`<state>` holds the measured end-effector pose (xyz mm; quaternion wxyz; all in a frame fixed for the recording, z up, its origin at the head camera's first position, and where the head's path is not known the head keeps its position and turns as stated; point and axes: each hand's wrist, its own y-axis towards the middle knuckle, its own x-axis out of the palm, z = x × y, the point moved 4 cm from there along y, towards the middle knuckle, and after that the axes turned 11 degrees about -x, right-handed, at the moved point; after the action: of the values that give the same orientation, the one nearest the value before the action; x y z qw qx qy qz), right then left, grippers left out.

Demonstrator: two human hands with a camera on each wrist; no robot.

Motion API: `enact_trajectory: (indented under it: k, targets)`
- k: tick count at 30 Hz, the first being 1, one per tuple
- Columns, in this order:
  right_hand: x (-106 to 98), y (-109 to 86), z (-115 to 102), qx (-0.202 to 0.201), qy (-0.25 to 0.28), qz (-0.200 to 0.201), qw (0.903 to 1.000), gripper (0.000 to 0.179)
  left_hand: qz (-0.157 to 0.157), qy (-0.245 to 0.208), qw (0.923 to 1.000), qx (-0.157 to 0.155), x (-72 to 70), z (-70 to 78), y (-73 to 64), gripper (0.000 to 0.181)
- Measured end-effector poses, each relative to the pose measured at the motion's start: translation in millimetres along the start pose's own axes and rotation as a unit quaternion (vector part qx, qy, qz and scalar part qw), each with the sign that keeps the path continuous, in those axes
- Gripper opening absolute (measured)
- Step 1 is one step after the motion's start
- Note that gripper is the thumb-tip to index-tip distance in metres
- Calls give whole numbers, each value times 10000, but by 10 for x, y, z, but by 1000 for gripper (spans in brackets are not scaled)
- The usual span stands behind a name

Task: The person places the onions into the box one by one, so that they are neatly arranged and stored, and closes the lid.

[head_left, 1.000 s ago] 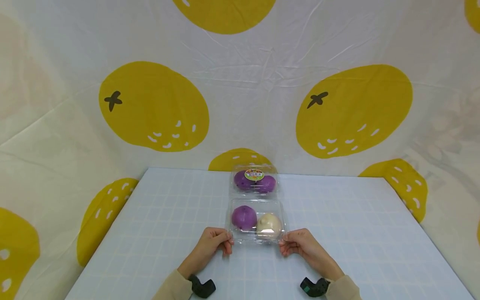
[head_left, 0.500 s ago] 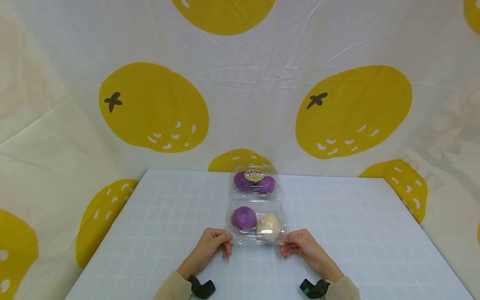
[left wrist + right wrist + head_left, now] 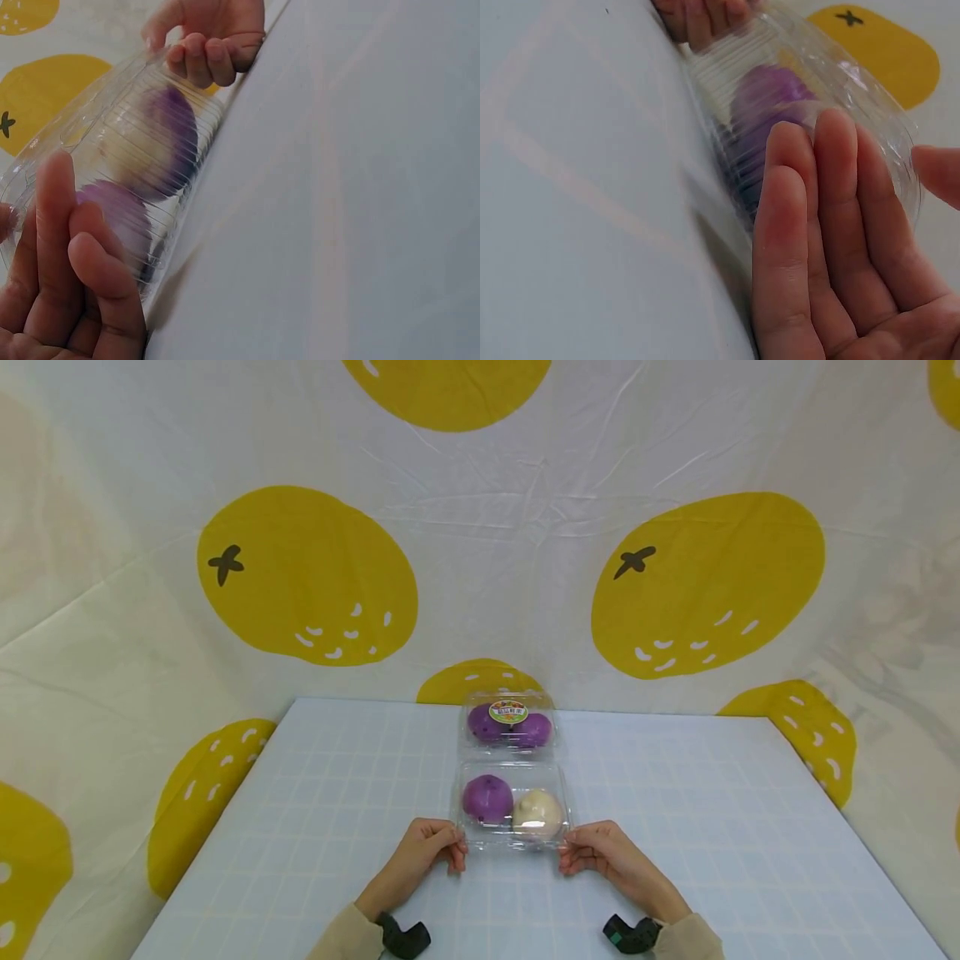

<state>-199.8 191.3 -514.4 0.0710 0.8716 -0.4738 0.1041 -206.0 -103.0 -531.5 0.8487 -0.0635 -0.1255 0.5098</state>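
A clear plastic clamshell box [image 3: 480, 839] lies at the middle of the table, holding a round purple item [image 3: 488, 799] on the left and a round cream-coloured item [image 3: 537, 813] on the right. My left hand [image 3: 423, 852] pinches the rim at its near left corner. At the near right corner, my right hand [image 3: 603, 852] pinches the same rim. Both wrist views show the box's ribbed side wall [image 3: 169, 225], with the lower fingers curled beside it. The thumb [image 3: 939, 172] of the right hand appears at the rim in the right wrist view.
Directly behind stands a second clear plastic box [image 3: 546, 745] with purple items and an oval label [image 3: 508, 712]. It is near the back edge of the pale checked tabletop [image 3: 337, 777]. A fruit-print curtain [image 3: 510, 577] hangs behind the table.
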Motion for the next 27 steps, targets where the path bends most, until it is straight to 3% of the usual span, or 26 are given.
enact_trajectory:
  k: [15,18,22,27]
  targets:
    - [-75,-64,44,-77,1358,-203,9905,41,22,110,9993,356,-79,-3,-5,34]
    - [-108,-71,9,25,1065,-44,9943,40,-30,150,9992,379,-80,9,-10,33]
    - [-219,-90,-140,4,150,295,9995,37,-83,415,9988,238,-77,68,-16,33]
    - [-346,-162,-468,-281,-1123,609,9914,42,-354,952,9946,-220,-138,178,-91,38]
